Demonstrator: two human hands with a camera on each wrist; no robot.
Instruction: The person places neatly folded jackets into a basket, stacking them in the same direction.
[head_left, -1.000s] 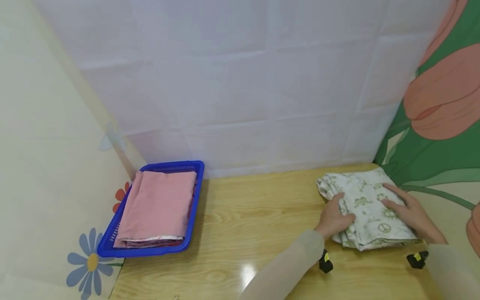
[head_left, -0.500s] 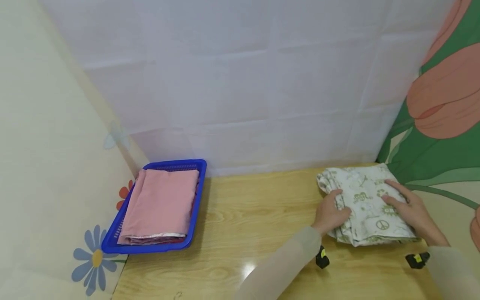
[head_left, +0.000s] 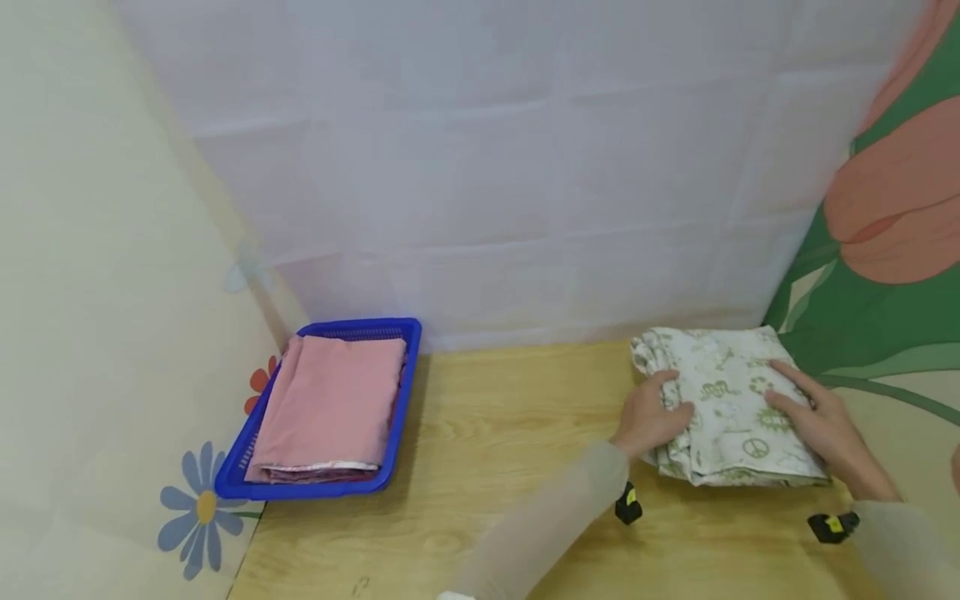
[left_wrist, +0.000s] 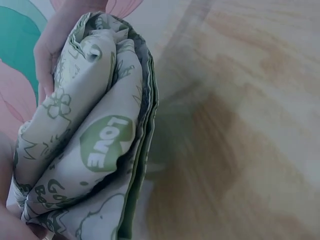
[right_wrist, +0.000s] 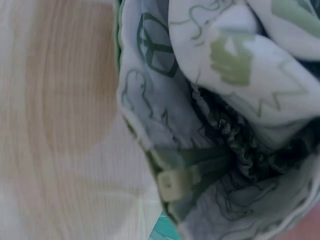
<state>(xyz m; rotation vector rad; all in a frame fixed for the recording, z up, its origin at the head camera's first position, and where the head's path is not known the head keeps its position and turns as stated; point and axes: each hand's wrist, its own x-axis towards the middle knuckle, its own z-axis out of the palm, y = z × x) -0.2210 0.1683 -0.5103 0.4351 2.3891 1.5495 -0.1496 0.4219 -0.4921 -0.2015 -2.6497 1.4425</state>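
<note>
A folded white cloth (head_left: 723, 425) with green line drawings is at the right side of the table. My left hand (head_left: 651, 417) grips its left edge, thumb on top. From the right, my right hand (head_left: 823, 421) holds the opposite side, with fingers spread over the top. In the left wrist view, the cloth's layered folds (left_wrist: 75, 140) stand open at the side, over a shadow on the wood. The right wrist view shows a gathered edge (right_wrist: 225, 120) inside the folds and a small cream plastic piece (right_wrist: 175, 184) on a green strip. Fingertips beneath the cloth are hidden.
A blue plastic basket (head_left: 408, 392) stands at the table's left, with folded pink cloth (head_left: 337, 400) inside it. White sheeting (head_left: 480, 183) hangs behind the wooden table (head_left: 480, 433). Flower-painted walls (head_left: 885, 317) stand at both sides.
Both hands and the patterned cloth have shifted slightly left relative to the table. The head view has turned a little, so the basket appears farther right. Both hands keep their hold.
</note>
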